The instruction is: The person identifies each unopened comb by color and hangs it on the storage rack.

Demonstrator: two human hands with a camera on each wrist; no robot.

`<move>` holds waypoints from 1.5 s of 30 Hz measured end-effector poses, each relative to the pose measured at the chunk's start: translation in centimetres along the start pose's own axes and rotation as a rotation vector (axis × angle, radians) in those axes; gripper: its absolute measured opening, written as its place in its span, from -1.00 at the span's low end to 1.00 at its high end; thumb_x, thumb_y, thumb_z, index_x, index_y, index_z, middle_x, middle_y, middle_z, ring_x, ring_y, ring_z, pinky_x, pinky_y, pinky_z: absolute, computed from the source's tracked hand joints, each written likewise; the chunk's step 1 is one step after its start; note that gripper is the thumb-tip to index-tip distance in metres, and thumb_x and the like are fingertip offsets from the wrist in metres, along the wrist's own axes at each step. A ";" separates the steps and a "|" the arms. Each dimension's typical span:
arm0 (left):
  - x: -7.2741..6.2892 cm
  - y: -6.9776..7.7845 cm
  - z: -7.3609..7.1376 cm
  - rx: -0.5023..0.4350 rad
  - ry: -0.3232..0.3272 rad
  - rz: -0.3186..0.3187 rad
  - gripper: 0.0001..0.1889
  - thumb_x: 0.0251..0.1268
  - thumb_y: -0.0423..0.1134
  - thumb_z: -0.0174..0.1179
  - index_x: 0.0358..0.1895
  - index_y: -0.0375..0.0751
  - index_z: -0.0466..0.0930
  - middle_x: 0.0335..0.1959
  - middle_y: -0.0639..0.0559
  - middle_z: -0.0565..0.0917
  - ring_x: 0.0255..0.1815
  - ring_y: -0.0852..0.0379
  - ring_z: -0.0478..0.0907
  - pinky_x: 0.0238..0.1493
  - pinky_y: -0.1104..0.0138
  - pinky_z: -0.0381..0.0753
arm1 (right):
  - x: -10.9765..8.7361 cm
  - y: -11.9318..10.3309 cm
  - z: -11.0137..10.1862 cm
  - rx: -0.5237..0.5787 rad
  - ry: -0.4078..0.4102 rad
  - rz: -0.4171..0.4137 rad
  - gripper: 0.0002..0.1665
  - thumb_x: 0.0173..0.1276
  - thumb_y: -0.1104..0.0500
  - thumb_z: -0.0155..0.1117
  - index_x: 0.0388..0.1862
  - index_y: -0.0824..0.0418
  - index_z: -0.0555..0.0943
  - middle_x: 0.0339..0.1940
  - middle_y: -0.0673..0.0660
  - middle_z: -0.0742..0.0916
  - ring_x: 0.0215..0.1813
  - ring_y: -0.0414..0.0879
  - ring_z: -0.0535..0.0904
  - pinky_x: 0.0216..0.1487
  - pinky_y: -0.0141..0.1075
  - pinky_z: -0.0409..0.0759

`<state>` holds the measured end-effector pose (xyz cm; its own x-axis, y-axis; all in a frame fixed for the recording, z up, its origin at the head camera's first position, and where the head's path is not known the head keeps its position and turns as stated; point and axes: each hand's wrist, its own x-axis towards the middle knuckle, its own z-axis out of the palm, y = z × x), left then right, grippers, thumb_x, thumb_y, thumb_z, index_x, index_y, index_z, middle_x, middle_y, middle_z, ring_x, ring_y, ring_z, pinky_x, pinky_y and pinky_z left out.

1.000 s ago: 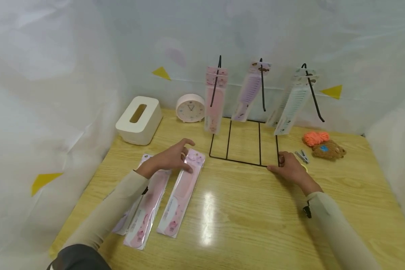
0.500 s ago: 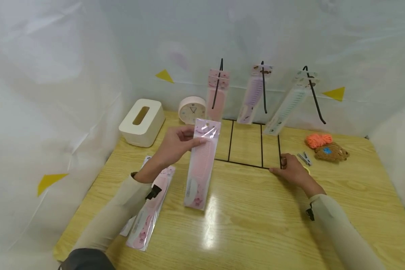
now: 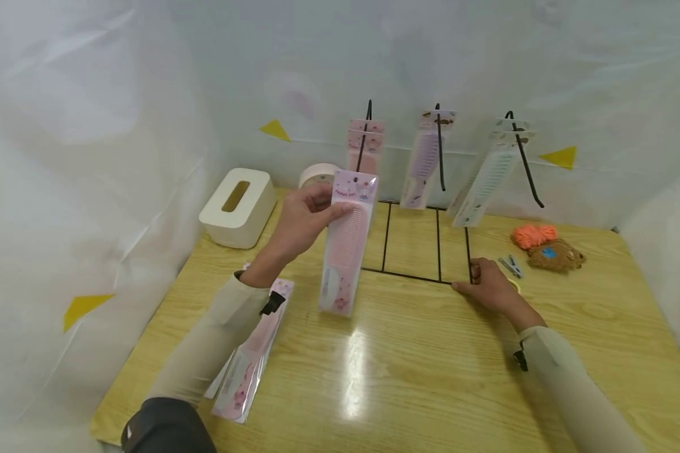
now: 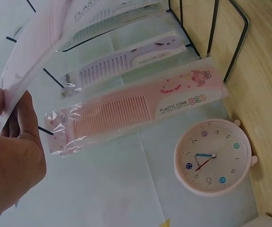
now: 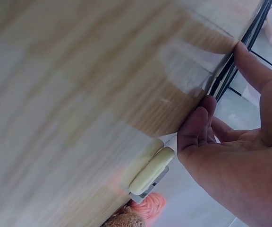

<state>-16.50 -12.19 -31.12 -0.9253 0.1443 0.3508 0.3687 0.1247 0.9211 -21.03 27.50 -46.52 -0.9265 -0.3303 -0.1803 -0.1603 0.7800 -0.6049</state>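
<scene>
My left hand [image 3: 300, 220] pinches a pink comb in a clear-fronted package [image 3: 344, 251] near its top, between thumb and fingers. The package hangs upright above the table, just in front of the left hook [image 3: 362, 146] of a black wire display rack [image 3: 410, 275]. Packaged combs hang on all three hooks: pink [image 4: 112, 116] on the left, purple [image 3: 425, 160] in the middle, pale green [image 3: 487, 189] on the right. My right hand [image 3: 490, 286] grips the front right corner of the rack's base. More packaged pink combs [image 3: 249, 371] lie under my left forearm.
A white tissue box [image 3: 238, 211] and a pink round clock [image 4: 211, 156] stand at the back left. Orange yarn [image 3: 535, 236], a brown fuzzy item [image 3: 555, 255] and a grey clip [image 3: 511, 267] lie right of the rack. Something yellow [image 5: 150, 170] sits beside my right hand.
My left hand has picked up the packaged pink comb from the table and raised it toward the left hook. My right hand has stayed at the rack's corner.
</scene>
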 end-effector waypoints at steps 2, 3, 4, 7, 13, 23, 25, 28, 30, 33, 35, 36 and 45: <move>0.2 -0.3 0.1 -0.016 -0.003 0.006 -0.72 0.32 -0.38 0.32 0.05 -0.39 0.66 -0.07 -0.19 0.73 -0.19 0.10 0.73 -0.21 0.29 0.72 | 0.0 0.0 0.0 -0.002 -0.001 0.000 0.02 0.43 -0.03 0.32 0.43 0.68 0.07 -0.04 0.37 0.45 -0.12 0.12 0.36 -0.13 -0.02 0.40; 0.2 -0.5 0.1 -0.022 -0.003 0.003 -0.73 0.32 -0.38 0.32 0.05 -0.40 0.66 -0.07 -0.19 0.73 -0.19 0.10 0.73 -0.20 0.29 0.72 | 0.0 0.0 0.0 -0.004 -0.002 0.001 0.02 0.43 -0.03 0.32 0.43 0.68 0.07 -0.04 0.37 0.44 -0.12 0.12 0.36 -0.14 -0.03 0.40; 0.3 -0.7 0.0 -0.025 -0.006 0.000 -0.73 0.32 -0.39 0.31 0.04 -0.41 0.66 -0.06 -0.20 0.73 -0.19 0.11 0.73 -0.19 0.29 0.72 | 0.0 -0.1 0.0 -0.002 -0.003 0.003 0.02 0.43 -0.03 0.32 0.43 0.68 0.07 -0.05 0.36 0.44 -0.12 0.13 0.35 -0.15 -0.03 0.39; 0.5 -1.3 -0.1 -0.023 -0.002 -0.013 -0.73 0.33 -0.38 0.31 0.05 -0.40 0.65 -0.05 -0.19 0.72 -0.16 0.11 0.72 -0.17 0.28 0.72 | 0.0 -0.1 0.0 -0.005 -0.002 0.005 0.02 0.43 -0.04 0.31 0.44 0.67 0.07 -0.04 0.37 0.44 -0.12 0.13 0.35 -0.15 -0.03 0.39; 2.0 -2.5 -0.2 0.023 0.020 -0.028 -0.70 0.34 -0.26 0.33 0.06 -0.31 0.67 -0.03 -0.10 0.72 -0.09 0.10 0.70 -0.12 0.30 0.69 | -0.1 0.0 0.0 -0.010 -0.002 0.004 0.02 0.43 -0.05 0.31 0.44 0.66 0.07 -0.04 0.37 0.44 -0.12 0.12 0.35 -0.14 -0.03 0.39; 6.2 -4.1 0.3 -0.006 0.107 -0.047 -0.73 0.35 -0.39 0.27 0.04 -0.48 0.65 -0.07 -0.29 0.72 -0.08 0.08 0.67 0.03 0.24 0.66 | 0.0 0.3 0.3 0.006 -0.009 0.007 0.04 0.44 -0.07 0.30 0.46 0.64 0.05 -0.01 0.37 0.43 -0.09 0.13 0.35 -0.11 -0.01 0.40; 6.6 -4.2 0.3 -0.016 0.116 -0.059 -0.73 0.36 -0.38 0.26 0.05 -0.47 0.64 -0.06 -0.28 0.71 -0.08 0.08 0.66 0.03 0.24 0.66 | 0.0 0.3 0.3 0.007 -0.007 0.007 0.04 0.43 -0.07 0.30 0.46 0.64 0.06 -0.01 0.37 0.44 -0.09 0.12 0.35 -0.12 -0.02 0.40; 7.2 -4.4 0.4 -0.030 0.117 -0.073 -0.73 0.36 -0.37 0.27 0.06 -0.44 0.65 -0.06 -0.24 0.72 -0.07 0.07 0.66 0.03 0.25 0.65 | 0.0 0.1 0.2 0.002 -0.003 0.011 0.03 0.43 -0.05 0.31 0.46 0.65 0.05 -0.01 0.38 0.44 -0.09 0.12 0.37 -0.12 -0.02 0.42; 7.5 -4.5 0.4 -0.037 0.112 -0.071 -0.73 0.37 -0.37 0.27 0.06 -0.43 0.65 -0.06 -0.22 0.72 -0.06 0.09 0.65 0.03 0.27 0.64 | -0.1 0.0 0.1 -0.004 0.001 0.013 0.03 0.43 -0.05 0.31 0.45 0.65 0.05 -0.01 0.38 0.44 -0.10 0.13 0.37 -0.12 -0.01 0.43; 7.7 -4.6 0.3 -0.054 0.094 -0.056 -0.72 0.36 -0.38 0.26 0.07 -0.46 0.64 -0.05 -0.23 0.72 -0.07 0.11 0.66 0.05 0.26 0.64 | -0.1 -0.1 0.0 -0.017 0.003 0.018 0.04 0.44 -0.07 0.30 0.46 0.65 0.05 -0.01 0.39 0.44 -0.09 0.13 0.37 -0.11 0.00 0.43; 7.8 -4.7 0.1 -0.055 0.071 -0.051 -0.71 0.36 -0.38 0.26 0.07 -0.46 0.63 -0.06 -0.24 0.72 -0.09 0.10 0.66 0.05 0.23 0.65 | -0.1 -0.1 -0.1 -0.019 0.003 0.020 0.05 0.44 -0.08 0.29 0.46 0.64 0.05 0.01 0.40 0.44 -0.08 0.14 0.38 -0.10 0.02 0.45; 7.7 -4.7 -0.1 -0.049 0.053 -0.049 -0.71 0.36 -0.38 0.26 0.07 -0.46 0.63 -0.06 -0.24 0.72 -0.09 0.08 0.66 0.06 0.21 0.65 | -0.1 -0.1 -0.1 -0.020 0.004 0.021 0.05 0.44 -0.08 0.29 0.46 0.64 0.05 0.02 0.41 0.44 -0.08 0.15 0.38 -0.09 0.03 0.46; 5.1 -6.3 -2.9 0.282 -0.173 -0.141 -0.65 0.39 -0.23 0.28 0.14 -0.33 0.61 0.08 -0.19 0.67 0.12 -0.06 0.60 0.17 0.10 0.58 | 0.2 0.0 -0.2 -0.005 -0.007 0.010 0.04 0.44 -0.07 0.29 0.45 0.66 0.05 0.00 0.40 0.42 -0.08 0.15 0.34 -0.09 0.03 0.41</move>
<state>-23.83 -15.09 -34.69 -0.9489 0.2675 0.1671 0.2705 0.4176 0.8674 -21.28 27.55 -46.45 -0.9257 -0.3261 -0.1917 -0.1528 0.7860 -0.5990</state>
